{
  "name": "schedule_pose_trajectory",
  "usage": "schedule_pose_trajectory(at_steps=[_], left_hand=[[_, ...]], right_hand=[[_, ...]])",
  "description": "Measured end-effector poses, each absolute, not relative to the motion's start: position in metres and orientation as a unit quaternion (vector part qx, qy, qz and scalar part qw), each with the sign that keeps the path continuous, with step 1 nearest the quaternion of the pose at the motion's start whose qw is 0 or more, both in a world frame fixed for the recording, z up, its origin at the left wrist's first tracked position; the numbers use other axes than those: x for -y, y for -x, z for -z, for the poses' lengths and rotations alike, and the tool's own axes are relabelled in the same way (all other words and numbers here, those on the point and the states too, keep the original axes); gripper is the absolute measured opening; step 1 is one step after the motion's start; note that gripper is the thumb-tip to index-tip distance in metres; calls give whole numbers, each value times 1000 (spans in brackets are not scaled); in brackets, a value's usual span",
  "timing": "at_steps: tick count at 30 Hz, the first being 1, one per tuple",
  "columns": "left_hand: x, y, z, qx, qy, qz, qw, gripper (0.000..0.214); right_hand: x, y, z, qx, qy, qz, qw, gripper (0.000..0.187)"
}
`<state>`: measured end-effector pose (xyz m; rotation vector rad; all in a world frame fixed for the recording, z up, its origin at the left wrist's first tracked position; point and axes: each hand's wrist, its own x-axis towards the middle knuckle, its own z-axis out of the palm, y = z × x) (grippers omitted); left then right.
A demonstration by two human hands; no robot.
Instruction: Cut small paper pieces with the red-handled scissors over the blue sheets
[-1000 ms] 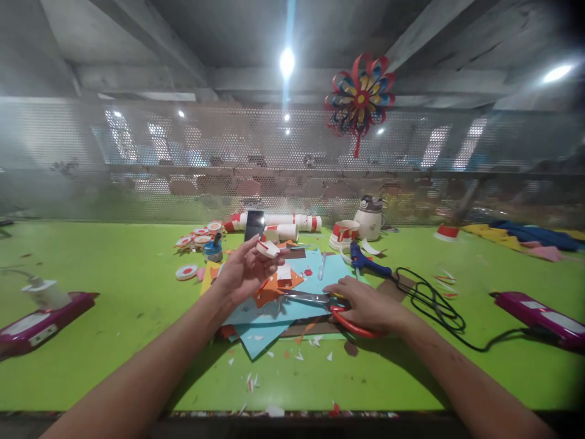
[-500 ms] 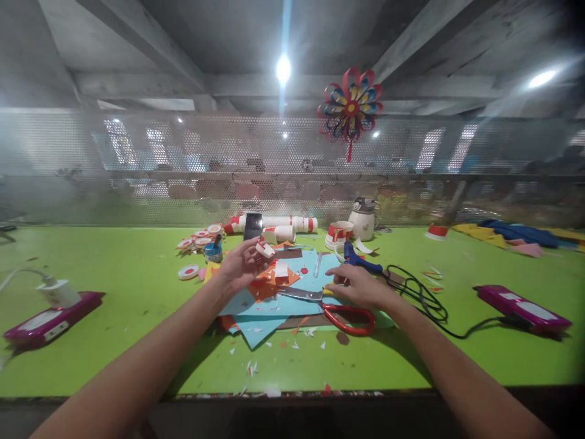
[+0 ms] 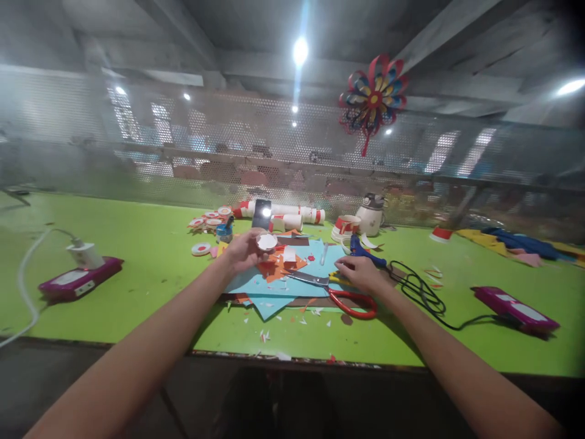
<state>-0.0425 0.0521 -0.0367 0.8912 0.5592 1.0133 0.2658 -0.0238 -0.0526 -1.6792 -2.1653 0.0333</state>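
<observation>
My left hand (image 3: 244, 251) is closed on a small white round paper piece (image 3: 266, 242), its flat face turned toward me. My right hand (image 3: 359, 271) hovers over the paper with bent fingers a little apart, and nothing shows between them. Just below it lie large scissors with red handles (image 3: 351, 303), and a yellow handle (image 3: 338, 278) is partly hidden by the hand. A blue glue gun (image 3: 365, 253) lies behind the right hand. Light-blue paper (image 3: 262, 300) and orange paper scraps (image 3: 276, 268) are spread under both hands.
Several white-and-red discs (image 3: 201, 249) and a blue jar (image 3: 225, 230) are at the left. Behind stand a phone (image 3: 262, 214), paper tubes (image 3: 292, 211), paper cups (image 3: 345, 227) and a jug (image 3: 370, 214). Purple power strips (image 3: 514, 310) and a black cord (image 3: 418, 292) flank the work.
The white piece in my left hand has been turned so its round face shows. My right hand's fingers have drawn closer together. The camera view has shifted and tilted.
</observation>
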Motion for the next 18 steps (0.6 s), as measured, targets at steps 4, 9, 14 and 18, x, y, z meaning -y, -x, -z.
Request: schedule_pose_trajectory(at_steps=[4,9,14,18], left_hand=[[-62,50,40,-271,-406,-471,735,19],[-69,54,43,-288,-395,-481,727,22],[-71,58,42,-307,-400,-502,702,23],[-71,63,39,-345,-427,-525,651,19]], right_hand=[[26,-258,44,786,584,-3,204,23],[21,-248,22,777,592,12,216,24],[-3,-239,14,763,598,29,244,24],[-13,-237,31,747,607,56,266,25]])
